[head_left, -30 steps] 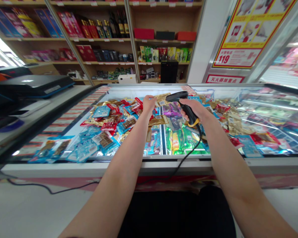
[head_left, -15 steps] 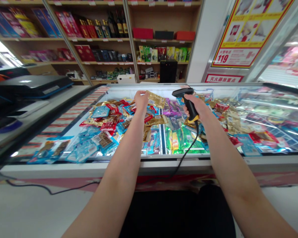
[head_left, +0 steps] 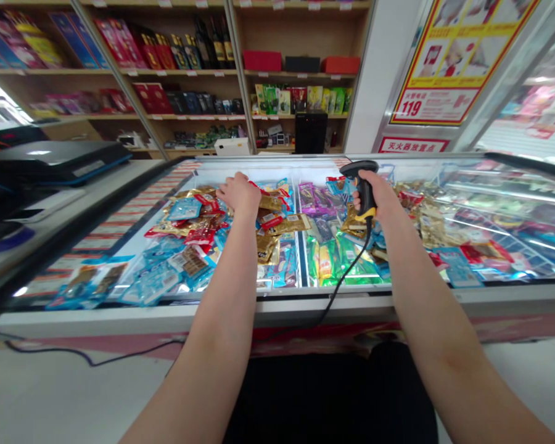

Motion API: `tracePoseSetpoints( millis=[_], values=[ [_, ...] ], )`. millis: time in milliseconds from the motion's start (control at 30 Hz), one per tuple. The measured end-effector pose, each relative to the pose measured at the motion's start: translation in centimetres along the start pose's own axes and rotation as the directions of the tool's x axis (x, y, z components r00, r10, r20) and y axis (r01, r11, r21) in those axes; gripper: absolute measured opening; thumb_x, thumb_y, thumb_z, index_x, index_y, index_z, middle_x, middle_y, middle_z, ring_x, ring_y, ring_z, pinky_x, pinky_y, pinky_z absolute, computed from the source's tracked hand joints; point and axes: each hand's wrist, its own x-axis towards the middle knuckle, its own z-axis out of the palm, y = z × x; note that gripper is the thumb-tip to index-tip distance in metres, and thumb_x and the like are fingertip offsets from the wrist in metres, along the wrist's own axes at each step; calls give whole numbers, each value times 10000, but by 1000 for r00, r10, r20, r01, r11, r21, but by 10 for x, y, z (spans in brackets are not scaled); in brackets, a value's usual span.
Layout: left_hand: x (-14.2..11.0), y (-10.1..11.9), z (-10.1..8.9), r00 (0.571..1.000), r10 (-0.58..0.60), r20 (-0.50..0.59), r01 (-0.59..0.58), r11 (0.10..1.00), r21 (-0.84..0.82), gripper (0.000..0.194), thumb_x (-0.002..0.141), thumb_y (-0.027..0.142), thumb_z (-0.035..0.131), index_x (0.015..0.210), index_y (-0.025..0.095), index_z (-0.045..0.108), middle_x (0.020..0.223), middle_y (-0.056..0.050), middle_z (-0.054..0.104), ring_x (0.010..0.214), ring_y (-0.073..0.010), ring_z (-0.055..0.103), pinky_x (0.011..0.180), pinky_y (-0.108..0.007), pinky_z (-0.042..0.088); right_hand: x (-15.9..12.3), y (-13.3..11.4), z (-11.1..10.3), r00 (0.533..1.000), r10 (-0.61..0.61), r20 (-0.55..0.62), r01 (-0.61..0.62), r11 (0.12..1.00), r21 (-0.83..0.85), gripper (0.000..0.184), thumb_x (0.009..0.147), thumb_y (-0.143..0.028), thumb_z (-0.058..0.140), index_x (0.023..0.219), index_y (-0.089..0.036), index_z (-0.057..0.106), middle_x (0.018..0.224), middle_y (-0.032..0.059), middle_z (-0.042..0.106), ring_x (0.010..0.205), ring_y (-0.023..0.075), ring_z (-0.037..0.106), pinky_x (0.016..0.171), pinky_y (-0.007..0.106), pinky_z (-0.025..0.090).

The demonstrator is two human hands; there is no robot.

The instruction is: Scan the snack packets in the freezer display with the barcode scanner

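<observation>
My right hand [head_left: 377,196] is wrapped round the grip of a black and yellow barcode scanner [head_left: 364,188], its head pointing left above the freezer case. The scanner's cord hangs down toward the case's front edge. Over the left pile of packets, my left hand [head_left: 241,193] reaches down with bent fingers somewhat apart and nothing visible in them. Just right of it lies a gold packet [head_left: 271,202]. Another gold packet [head_left: 290,224] with a white label is below that, and red packets [head_left: 201,233] lie to the left. The left fingertips are partly hidden among the packets.
The freezer case [head_left: 324,301] has a pale front rim and a divider [head_left: 300,253]. Green packets [head_left: 337,259] and purple packets [head_left: 319,198] lie right of the divider. A dark flat device [head_left: 58,161] stands at left. Stocked shelves [head_left: 185,73] rise behind.
My left hand has moved left and down, away from the gold packet it held up. My right hand has shifted slightly right with the scanner, which is turned a little.
</observation>
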Motion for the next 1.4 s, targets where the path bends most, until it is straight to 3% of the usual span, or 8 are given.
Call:
tracePoseSetpoints(
  millis=[167, 333, 467, 633, 800, 967, 1067, 1400],
  values=[
    [-9, 6, 7, 993, 100, 57, -103, 994, 45, 240, 730, 173, 648, 968, 202, 641, 1210, -204, 641, 1333, -428, 446, 1135, -663, 186, 5, 0, -4, 1000, -17, -2, 17, 1000, 8, 293, 976, -391, 528, 751, -204, 551, 494, 12, 547, 397, 117, 479, 381, 209, 401],
    [-36, 46, 13, 941, 285, 180, -263, 955, -136, 190, 799, 192, 649, 984, 233, 636, 1151, -121, 660, 1251, -336, 535, 1110, -505, 340, 13, -3, -14, 1000, -21, 7, 20, 1000, 20, 275, 950, -427, 562, 787, -206, 554, 510, 2, 545, 394, 121, 485, 369, 214, 422],
    [-82, 70, 39, 781, 445, 437, -324, 888, -326, 32, 846, 250, 646, 834, 220, 649, 949, -80, 716, 985, -271, 661, 944, -391, 471, 12, -3, -15, 999, -39, -12, 39, 998, 47, 271, 934, -429, 580, 780, -209, 545, 519, 6, 548, 399, 125, 487, 375, 221, 421],
    [-130, 77, 67, 628, 502, 595, -341, 864, -369, 236, 832, 448, 692, 871, 216, 704, 966, -100, 741, 933, -279, 688, 888, -396, 514, 10, -3, -15, 998, -63, -24, 64, 997, 36, 270, 949, -410, 558, 772, -206, 549, 512, 5, 552, 406, 123, 483, 396, 228, 428],
    [-159, 87, 66, 435, 668, 604, -603, 714, -356, 720, 792, 627, 670, 1383, 229, 563, 1483, -148, 520, 1366, -353, 471, 1133, -511, 383, 13, -5, -21, 995, -96, -11, 96, 994, 42, 278, 925, -456, 578, 806, -204, 580, 529, 2, 557, 407, 123, 480, 388, 225, 424],
    [-189, 92, 52, 180, 775, 606, -787, 483, -384, 806, 748, 675, 676, 1448, 308, 517, 1636, -130, 298, 1513, -423, 203, 1200, -654, 204, 8, -11, -24, 989, -147, 11, 147, 989, 12, 307, 889, -525, 620, 890, -217, 608, 494, -12, 507, 396, 149, 480, 357, 240, 411],
    [-202, 91, 49, 90, 819, 566, -829, 377, -414, 780, 722, 657, 704, 1426, 358, 548, 1630, -107, 313, 1498, -436, 225, 1197, -689, 155, 5, -12, -23, 988, -154, 29, 154, 988, 10, 325, 890, -537, 623, 905, -212, 612, 491, -14, 501, 392, 148, 481, 355, 241, 416],
    [-156, 84, 90, 100, 770, 630, -859, 386, -336, 630, 847, 560, 632, 1434, 355, 531, 1621, -88, 350, 1523, -365, 211, 1197, -649, 196, 10, -7, -19, 994, -110, 15, 107, 988, 110, 255, 935, -435, 569, 861, -194, 610, 520, -1, 556, 384, 127, 486, 353, 225, 429]
  ],
)
